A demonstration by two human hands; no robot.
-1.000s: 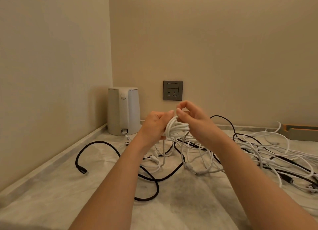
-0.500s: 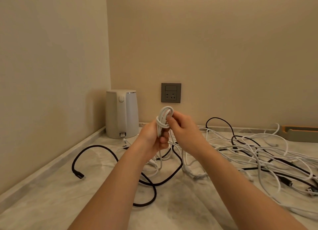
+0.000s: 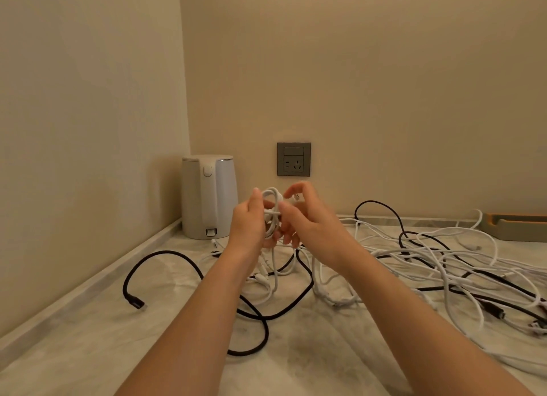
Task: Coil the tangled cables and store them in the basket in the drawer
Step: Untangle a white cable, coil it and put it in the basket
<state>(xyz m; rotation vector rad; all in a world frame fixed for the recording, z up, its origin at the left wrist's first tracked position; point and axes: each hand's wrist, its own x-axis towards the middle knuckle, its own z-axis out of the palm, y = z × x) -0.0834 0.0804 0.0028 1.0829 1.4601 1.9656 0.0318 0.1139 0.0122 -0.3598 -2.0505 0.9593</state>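
A small coil of white cable (image 3: 273,206) is held upright above the marble counter (image 3: 88,351). My left hand (image 3: 247,222) grips the coil from the left. My right hand (image 3: 307,218) pinches a strand of the same cable against the coil, its fingers curled around it. Loose white strands hang from the coil to the counter. A tangle of white and black cables (image 3: 444,262) spreads to the right. A black cable (image 3: 165,255) loops to the left and under my arms, its plug (image 3: 137,302) lying free. No basket or drawer is in view.
A white electric kettle (image 3: 208,197) stands in the back left corner against the wall. A grey wall socket (image 3: 293,159) sits just behind my hands. An orange and grey tray (image 3: 515,226) lies at the far right along the wall.
My right hand moved around the coil, from its front to its right side, winding a strand across it. The coil stays in my left hand at about the same height.
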